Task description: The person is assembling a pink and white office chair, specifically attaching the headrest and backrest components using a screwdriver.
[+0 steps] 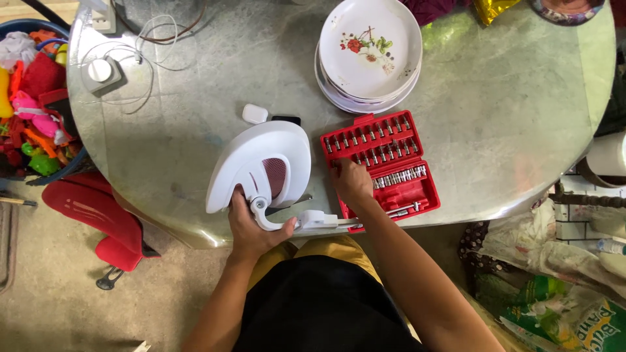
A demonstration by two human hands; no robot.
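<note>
A white curved plastic device [261,163] with a pinkish mesh opening lies near the front edge of a round grey table [195,117]. My left hand [251,228] grips its jointed arm at the table's edge. Right of it lies an open red case of screwdriver bits [385,166]. My right hand [349,182] reaches into the case's left side, fingers curled over the bits; whether it holds one is hidden.
A stack of white flowered plates [368,55] stands behind the case. A small white earbud case [254,113] and a dark object lie behind the device. A white plug and cable [101,70] sit far left. A basket of toys [29,98] and a red stool [98,212] stand at left.
</note>
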